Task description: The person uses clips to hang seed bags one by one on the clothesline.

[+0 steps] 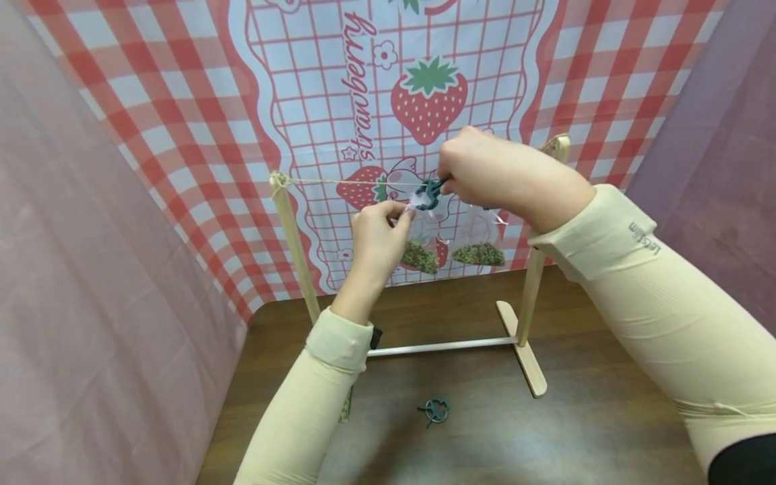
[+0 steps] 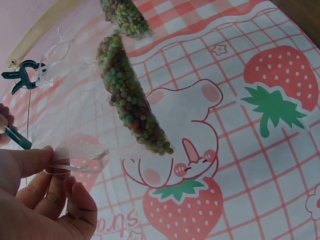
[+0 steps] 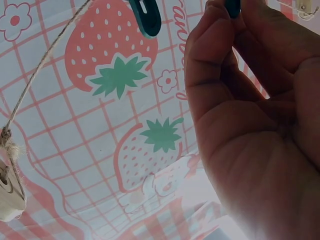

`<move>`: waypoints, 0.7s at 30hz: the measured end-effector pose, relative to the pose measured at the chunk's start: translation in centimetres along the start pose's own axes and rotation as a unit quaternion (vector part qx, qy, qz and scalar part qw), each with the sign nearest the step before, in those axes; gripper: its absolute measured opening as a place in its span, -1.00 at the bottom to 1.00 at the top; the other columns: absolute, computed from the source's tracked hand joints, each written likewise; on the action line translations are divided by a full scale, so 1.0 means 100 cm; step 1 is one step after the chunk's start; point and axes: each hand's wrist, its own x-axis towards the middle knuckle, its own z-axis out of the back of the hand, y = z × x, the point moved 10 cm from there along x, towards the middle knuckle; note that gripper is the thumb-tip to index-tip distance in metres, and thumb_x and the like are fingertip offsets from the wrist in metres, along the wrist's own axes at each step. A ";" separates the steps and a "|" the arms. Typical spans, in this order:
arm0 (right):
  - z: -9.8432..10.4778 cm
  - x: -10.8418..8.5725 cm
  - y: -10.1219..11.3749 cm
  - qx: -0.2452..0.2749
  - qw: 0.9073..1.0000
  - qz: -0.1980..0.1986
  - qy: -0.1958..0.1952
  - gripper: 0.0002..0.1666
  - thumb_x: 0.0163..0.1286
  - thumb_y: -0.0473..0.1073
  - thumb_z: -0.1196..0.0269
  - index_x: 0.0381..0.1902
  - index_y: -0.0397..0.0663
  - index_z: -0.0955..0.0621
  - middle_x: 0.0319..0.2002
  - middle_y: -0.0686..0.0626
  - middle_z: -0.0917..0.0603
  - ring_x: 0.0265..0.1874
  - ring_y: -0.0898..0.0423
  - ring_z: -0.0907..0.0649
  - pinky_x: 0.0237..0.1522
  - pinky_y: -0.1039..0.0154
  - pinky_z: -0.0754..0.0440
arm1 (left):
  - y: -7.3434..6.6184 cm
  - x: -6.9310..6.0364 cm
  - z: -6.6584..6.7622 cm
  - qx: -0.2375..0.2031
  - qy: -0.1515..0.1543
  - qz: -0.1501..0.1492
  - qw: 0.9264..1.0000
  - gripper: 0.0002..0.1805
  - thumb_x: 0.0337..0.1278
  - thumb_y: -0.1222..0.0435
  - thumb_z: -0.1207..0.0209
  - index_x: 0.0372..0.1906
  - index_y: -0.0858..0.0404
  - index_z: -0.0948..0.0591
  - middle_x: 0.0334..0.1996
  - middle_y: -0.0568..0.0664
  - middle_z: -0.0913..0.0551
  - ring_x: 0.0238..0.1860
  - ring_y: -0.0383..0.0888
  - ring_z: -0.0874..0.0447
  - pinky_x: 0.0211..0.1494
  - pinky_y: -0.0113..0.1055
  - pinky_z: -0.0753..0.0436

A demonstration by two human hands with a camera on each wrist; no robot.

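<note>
My left hand pinches the gathered top of a sheer mesh bag by its white drawstring. Small green and reddish grains fill the bottom of that bag. Across from it, my right hand grips a dark green spring clip at the string, right beside the bag's top. In the right wrist view only parts of a clip show; whether its jaws bite the bag is unclear. A second bag of grains hangs to the right, near another green clip.
Wooden posts carry the string at both ends, joined low down by a white rod. A loose green clip lies on the brown table. Partly behind my left sleeve is another grain-filled bag. A strawberry-print cloth stands behind.
</note>
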 end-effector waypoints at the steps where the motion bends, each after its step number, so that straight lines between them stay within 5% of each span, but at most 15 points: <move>1: 0.000 0.000 0.000 0.001 1.000 -0.002 0.000 -0.88 0.37 -0.32 -0.38 -0.32 -0.32 -0.78 -0.41 -0.15 -0.74 -0.45 -0.03 -0.68 -0.36 0.09 -0.67 | 0.000 0.000 0.000 -0.001 -0.001 -0.001 1.000 -0.87 0.31 0.29 -0.33 -0.26 0.28 -0.79 -0.55 -0.08 -0.66 -0.62 -0.17 -0.49 -0.49 -0.33 -0.47; 21: -0.003 -0.001 0.006 0.014 0.999 0.028 -0.027 -0.77 0.30 -0.30 -0.38 -0.20 -0.43 -0.69 -0.27 -0.25 -0.67 -0.23 -0.17 -0.64 -0.10 -0.07 -0.63 | 0.007 -0.004 -0.003 0.008 0.000 -0.009 1.000 -0.86 0.34 0.29 -0.31 -0.27 0.29 -0.79 -0.49 -0.06 -0.71 -0.62 -0.20 -0.50 -0.55 -0.34 -0.47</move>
